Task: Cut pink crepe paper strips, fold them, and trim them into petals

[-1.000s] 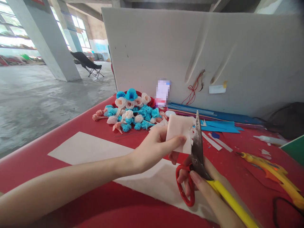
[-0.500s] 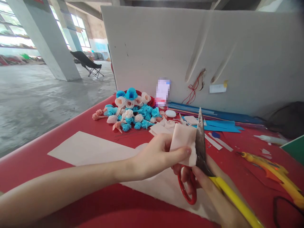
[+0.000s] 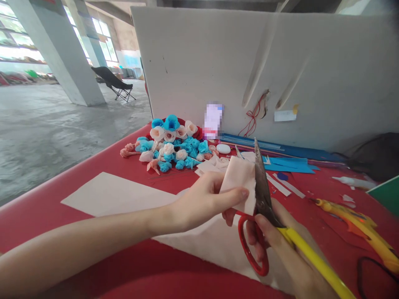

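Pinched between thumb and fingers of my left hand (image 3: 205,197) is a folded piece of pale pink paper (image 3: 240,178), held upright. My right hand (image 3: 280,241) grips a pair of scissors (image 3: 263,191) with dark worn blades, one red handle loop and a long yellow part. The front blade stands at the paper's right edge, and the other blade's tip shows behind the paper. Some right fingers pass through the red loop. Beneath both hands lies a large pale pink sheet (image 3: 118,195) on the red table surface (image 3: 109,265).
Blue and pale pink paper flowers (image 3: 177,145) are heaped at the back. A phone (image 3: 213,120) leans on the white board (image 3: 199,62). On the right are a yellow glue gun (image 3: 358,226), blue paper strips (image 3: 288,164) and a white tube (image 3: 353,181).
The scissors' red loop has moved right and down, and the blades are spread wider. The folded paper and my left hand have shifted slightly left.
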Demonstrator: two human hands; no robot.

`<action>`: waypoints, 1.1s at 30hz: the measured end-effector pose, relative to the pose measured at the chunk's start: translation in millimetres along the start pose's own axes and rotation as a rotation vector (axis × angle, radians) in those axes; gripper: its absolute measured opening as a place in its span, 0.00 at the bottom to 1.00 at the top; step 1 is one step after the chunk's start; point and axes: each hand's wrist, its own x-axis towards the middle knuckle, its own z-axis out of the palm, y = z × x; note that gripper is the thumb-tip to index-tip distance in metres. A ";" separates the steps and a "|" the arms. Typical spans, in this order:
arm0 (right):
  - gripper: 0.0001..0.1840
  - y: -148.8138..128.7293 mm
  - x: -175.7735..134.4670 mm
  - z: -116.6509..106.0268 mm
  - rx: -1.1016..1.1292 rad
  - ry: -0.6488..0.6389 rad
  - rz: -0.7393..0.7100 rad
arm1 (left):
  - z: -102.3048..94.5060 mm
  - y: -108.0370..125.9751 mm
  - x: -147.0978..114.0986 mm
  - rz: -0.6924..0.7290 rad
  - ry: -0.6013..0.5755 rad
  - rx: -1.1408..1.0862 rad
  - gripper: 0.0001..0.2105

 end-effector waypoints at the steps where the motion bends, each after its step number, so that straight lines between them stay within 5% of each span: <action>1: 0.16 0.2 0.0 -0.2 0.004 -0.002 0.007 | -0.3 0.5 0.1 0.007 0.003 0.006 0.16; 12: 0.16 2.0 0.7 -6.7 0.081 0.042 0.060 | -4.1 3.9 5.3 0.060 0.063 -0.067 0.14; 23: 0.15 52.3 7.0 -4.0 0.154 0.167 0.130 | -11.6 -4.5 12.4 0.097 0.129 -0.129 0.13; 33: 0.15 10.0 5.1 -3.2 0.154 0.086 0.062 | -16.3 -11.8 18.9 0.208 0.188 -0.233 0.14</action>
